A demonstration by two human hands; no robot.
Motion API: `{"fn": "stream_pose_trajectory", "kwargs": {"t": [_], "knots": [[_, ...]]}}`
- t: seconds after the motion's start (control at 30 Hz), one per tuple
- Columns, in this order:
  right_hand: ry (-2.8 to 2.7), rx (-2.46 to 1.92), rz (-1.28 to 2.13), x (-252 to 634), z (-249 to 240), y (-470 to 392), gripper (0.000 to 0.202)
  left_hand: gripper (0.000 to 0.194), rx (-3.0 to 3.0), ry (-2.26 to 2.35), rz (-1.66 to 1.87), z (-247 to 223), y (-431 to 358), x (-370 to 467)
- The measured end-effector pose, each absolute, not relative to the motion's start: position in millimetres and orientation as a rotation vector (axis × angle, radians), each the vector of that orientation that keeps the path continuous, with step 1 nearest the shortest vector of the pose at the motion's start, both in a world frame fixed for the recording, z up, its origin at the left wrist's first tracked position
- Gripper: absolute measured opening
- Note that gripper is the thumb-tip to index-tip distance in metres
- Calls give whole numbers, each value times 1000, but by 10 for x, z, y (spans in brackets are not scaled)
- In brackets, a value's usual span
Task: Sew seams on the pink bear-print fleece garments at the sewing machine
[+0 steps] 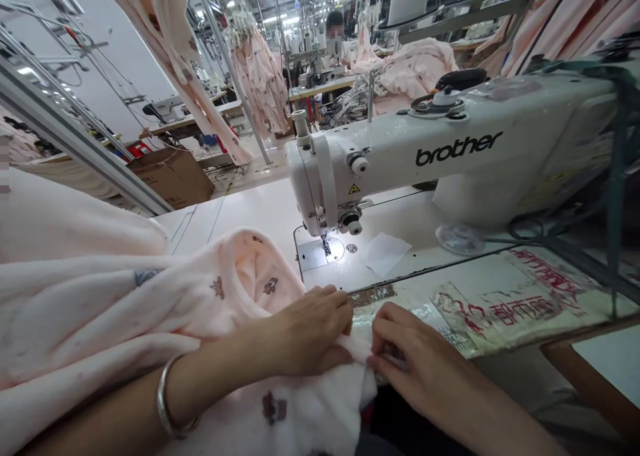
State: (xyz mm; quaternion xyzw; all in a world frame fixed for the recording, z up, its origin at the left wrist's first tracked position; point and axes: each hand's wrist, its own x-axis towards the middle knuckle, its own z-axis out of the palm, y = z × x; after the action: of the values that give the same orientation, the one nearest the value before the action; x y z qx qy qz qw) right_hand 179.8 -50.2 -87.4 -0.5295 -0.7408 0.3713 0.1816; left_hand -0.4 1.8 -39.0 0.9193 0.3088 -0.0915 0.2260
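Observation:
Pale pink plush fabric (200, 303) with small printed animals spreads over the left of the table and down its front edge. My left hand (320, 329), a silver bangle on its wrist, lies closed over a fold of this fabric. Just to its right, my right hand (405, 343) pinches the fabric's edge between thumb and fingers. A round, banded opening in the fabric stands up behind my left hand. Beyond both hands is a white sewing machine (390, 163), its lit needle area above the metal plate (315, 253) apart from the fabric.
A white scrap (387, 253) and a clear round plastic piece (460, 238) lie right of the needle. Scissors (530, 228) rest near the machine's base. Pink garments (257, 76) hang behind, near a cardboard box (173, 176). A person (335, 39) sits at another machine farther back.

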Motion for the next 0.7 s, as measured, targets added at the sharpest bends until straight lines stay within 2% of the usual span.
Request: {"fn": "stream_pose_trajectory", "kwargs": {"t": [0.2, 0.3, 0.7], "knots": [[-1596, -1187, 1860, 1926, -734, -242, 10, 23, 2255, 1051, -213, -279, 52, -173], [-1398, -1069, 2049, 1918, -753, -179, 16, 25, 2204, 1070, -175, -271, 89, -206], [-1707, -1308, 1575, 2105, -699, -84, 5, 24, 2124, 1222, -96, -243, 95, 103]]}}
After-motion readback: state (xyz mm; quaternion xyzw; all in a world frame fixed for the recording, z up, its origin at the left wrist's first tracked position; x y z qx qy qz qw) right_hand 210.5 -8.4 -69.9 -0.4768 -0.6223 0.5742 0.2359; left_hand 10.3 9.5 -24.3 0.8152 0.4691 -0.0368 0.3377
